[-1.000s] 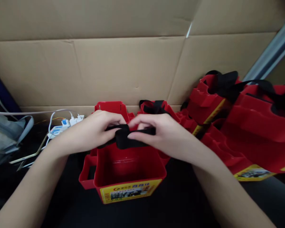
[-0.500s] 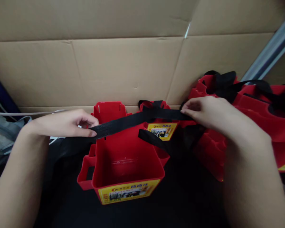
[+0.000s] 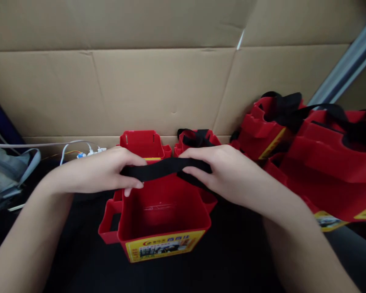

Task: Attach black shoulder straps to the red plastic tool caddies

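A black webbing strap (image 3: 161,169) stretches between my two hands above the back edge of a red plastic bucket (image 3: 164,221). My left hand (image 3: 122,169) pinches the strap near the bucket's back left corner. Towards the back right, my right hand (image 3: 213,167) grips the same strap between thumb and fingers. The bucket stands upright and open at the top, with a small side loop at its left and a yellow printed label (image 3: 166,246) on its front. Part of the strap behind my right hand is hidden.
Behind stand two more red buckets, one at the left (image 3: 140,142) and one with a black strap (image 3: 197,138). Several strapped red buckets (image 3: 326,150) crowd the right. A cardboard wall (image 3: 164,89) closes the back. White cables and plugs (image 3: 91,151) lie at the left.
My right hand has moved left along the strap, and my left hand slightly right. The hands are closer together, with a shorter strap span between them. The front bucket has stayed in place.
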`<state>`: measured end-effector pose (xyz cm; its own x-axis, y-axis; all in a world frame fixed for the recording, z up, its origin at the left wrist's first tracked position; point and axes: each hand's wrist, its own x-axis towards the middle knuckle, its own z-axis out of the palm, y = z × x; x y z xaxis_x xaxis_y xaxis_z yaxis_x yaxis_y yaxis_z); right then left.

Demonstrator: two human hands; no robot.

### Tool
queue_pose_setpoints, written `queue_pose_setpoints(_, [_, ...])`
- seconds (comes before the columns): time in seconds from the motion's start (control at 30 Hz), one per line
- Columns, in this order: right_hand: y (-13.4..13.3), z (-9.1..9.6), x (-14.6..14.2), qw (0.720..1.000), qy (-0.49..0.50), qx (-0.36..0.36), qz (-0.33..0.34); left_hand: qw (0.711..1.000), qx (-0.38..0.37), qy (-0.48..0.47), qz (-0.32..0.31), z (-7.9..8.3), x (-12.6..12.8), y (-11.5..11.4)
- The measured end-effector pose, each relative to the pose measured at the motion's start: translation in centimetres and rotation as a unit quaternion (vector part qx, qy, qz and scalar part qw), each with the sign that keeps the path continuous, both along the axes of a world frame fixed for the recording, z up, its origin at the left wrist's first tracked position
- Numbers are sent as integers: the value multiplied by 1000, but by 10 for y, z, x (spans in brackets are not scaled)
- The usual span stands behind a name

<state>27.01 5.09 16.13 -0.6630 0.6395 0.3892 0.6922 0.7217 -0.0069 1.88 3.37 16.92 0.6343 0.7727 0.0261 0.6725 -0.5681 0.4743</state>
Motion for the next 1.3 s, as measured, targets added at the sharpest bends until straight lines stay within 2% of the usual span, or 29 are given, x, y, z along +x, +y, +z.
queue_pose_setpoints(0.1, [-5, 2, 4, 1000, -19, -7, -4, 1000, 16, 4, -16, 0, -4, 5])
queue_pose_setpoints(0.23, [-15, -15, -27, 993, 74, -49, 79, 994, 106, -4, 21, -9, 24, 2])
queue_pose_setpoints(0.3, [-14, -27, -43, 989, 111, -66, 67, 988, 147, -10, 33, -12, 32, -1])
queue_pose_setpoints(0.37, [-11, -35, -50, 989, 115, -78, 46, 980, 191, 6, 56, -11, 26, -3])
queue_pose_setpoints(0.47, [-6, -40, -50, 991, 83, -103, 29, 962, 234, 74, 121, -6, 1, 0])
queue_pose_setpoints(0.53, [-6, -41, -51, 991, 59, -119, 16, 960, 207, 119, 143, -5, -14, 5])
queue_pose_setpoints(0.67, [-12, -45, -59, 996, 17, -82, -26, 976, 119, 153, 100, -6, -15, 13])
queue_pose_setpoints(0.77, [-16, -46, -64, 998, -14, -43, -39, 978, 121, 145, 92, -9, -7, 13])
queue_pose_setpoints(0.97, [-20, -40, -61, 998, -39, -38, -44, 984, 138, 83, 77, -12, -4, 7])
queue_pose_setpoints(1.3, [-23, -28, -57, 994, -26, -106, 12, 986, 96, 128, 47, -7, 1, 10])
